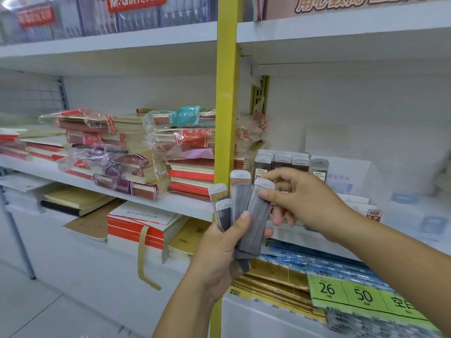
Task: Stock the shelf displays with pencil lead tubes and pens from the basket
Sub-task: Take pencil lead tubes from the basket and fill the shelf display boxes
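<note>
My left hand (219,252) grips a fanned bunch of several flat grey pencil lead tubes (240,203) with white caps, held upright in front of the yellow shelf post. My right hand (300,198) pinches the top of the rightmost tube (258,211) in that bunch between thumb and forefinger. Just behind my right hand, a clear display stand (351,176) on the white shelf holds rows of the same lead tubes (280,162), standing upright. No basket or pens are in view.
A yellow upright post (225,93) divides the shelving. Left of it lie stacks of wrapped notebooks (117,147). Below my hands are gold and blue card packs (288,269) and a green sheet with numbers (351,293). An HB price tag (374,214) hangs on the shelf edge.
</note>
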Demonstrator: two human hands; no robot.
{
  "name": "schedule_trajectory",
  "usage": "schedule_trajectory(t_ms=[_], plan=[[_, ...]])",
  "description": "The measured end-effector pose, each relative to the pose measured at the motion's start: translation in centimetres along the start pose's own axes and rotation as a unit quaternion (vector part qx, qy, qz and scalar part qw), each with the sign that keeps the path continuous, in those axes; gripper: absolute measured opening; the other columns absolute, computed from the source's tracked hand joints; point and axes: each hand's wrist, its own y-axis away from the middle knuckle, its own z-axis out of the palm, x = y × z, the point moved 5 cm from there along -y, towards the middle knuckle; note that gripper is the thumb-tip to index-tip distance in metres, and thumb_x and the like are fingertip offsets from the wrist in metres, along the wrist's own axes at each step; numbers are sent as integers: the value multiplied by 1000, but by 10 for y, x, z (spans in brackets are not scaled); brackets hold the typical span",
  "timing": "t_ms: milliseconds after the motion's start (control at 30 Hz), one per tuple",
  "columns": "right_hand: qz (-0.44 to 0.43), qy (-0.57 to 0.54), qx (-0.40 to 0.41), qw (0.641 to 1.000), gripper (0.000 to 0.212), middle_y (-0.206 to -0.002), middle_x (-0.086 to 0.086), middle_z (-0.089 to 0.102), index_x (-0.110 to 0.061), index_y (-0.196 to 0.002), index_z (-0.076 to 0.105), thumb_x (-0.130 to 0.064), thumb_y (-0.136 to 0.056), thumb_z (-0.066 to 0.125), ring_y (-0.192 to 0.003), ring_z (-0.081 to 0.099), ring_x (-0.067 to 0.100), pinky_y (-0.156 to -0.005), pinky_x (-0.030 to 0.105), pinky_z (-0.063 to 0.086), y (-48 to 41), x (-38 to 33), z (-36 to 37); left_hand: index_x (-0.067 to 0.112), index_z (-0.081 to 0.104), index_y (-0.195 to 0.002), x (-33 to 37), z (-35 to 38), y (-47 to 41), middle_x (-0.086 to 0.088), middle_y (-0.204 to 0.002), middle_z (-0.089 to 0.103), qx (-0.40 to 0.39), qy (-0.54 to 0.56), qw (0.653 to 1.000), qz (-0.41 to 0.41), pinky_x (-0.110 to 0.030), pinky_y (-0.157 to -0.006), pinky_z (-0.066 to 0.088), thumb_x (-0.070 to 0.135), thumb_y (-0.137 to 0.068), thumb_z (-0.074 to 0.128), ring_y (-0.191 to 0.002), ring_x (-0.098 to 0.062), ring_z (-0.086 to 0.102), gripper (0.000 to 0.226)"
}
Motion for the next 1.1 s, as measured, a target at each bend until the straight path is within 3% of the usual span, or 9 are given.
schedule_trajectory(t_ms=[133,233,333,433,633,733,867,967,1100], plan=[[9,-98,-6,995,14,-83,8,72,-17,-107,59,-12,-94,60,-67,68,25,-59,28,54,7,-1,-11,25,71,-116,3,-3,5,-8,-108,77,13,16,1000,2,-25,-62,58,40,-80,72,-95,-21,76,39],[10,-125,-10,992,13,-95,9,72,-21,-108,60,-19,-94,59,-77,67,24,-72,30,53,9,0,-17,17,65,-121,4,-6,7,-7,-99,77,12,5,1000,7,-27,-62,56,30,-78,76,-86,-19,74,46],[4,-92,2,996,20,-104,-1,73,-28,-114,61,-20,-97,55,-85,68,20,-77,31,52,13,1,-22,17,65,-121,3,-5,6,-9,-90,74,20,-12,1000,7,-30,-65,48,33,-73,80,-75,-17,64,53],[13,-29,23,999,25,-104,-14,73,-39,-116,56,-22,-99,50,-91,71,15,-84,34,54,16,4,-26,22,65,-120,3,-7,5,-13,-97,75,48,-13,999,13,-30,-61,48,36,-69,82,-73,-18,62,55],[17,-24,61,998,20,-92,-7,76,-28,-113,55,-18,-95,59,-82,72,10,-64,16,53,17,9,-29,26,63,-119,-3,-14,1,-14,-99,75,94,-46,995,7,-29,-61,48,31,-85,77,-70,-17,59,38],[6,-37,72,997,17,-89,-4,76,-31,-109,60,-23,-94,61,-79,73,17,-64,19,53,17,7,-29,23,65,-118,-1,-18,-1,-15,-96,74,105,-37,994,17,-30,-62,46,31,-84,77,-75,-23,54,37],[-82,5,157,984,26,-94,-12,74,-38,-108,61,-16,-95,57,-80,71,5,-62,15,54,10,-21,-46,18,66,-120,3,-21,-7,-6,-103,79,122,-5,992,46,-19,-58,52,27,-86,74,-78,-11,73,36],[-148,96,177,968,35,-93,-10,72,-48,-106,50,-14,-97,53,-82,68,0,-58,24,58,-6,-45,-51,11,70,-117,5,-26,-9,-7,-97,79,138,3,989,56,-16,-53,51,26,-88,74,-70,-8,73,33],[-135,261,139,946,25,-92,-13,67,-38,-101,43,-16,-97,53,-76,64,2,-54,18,51,-40,-46,-43,12,71,-113,6,-25,-12,-8,-95,79,142,-4,987,80,-17,-58,54,45,-56,83,-75,-13,75,67]])
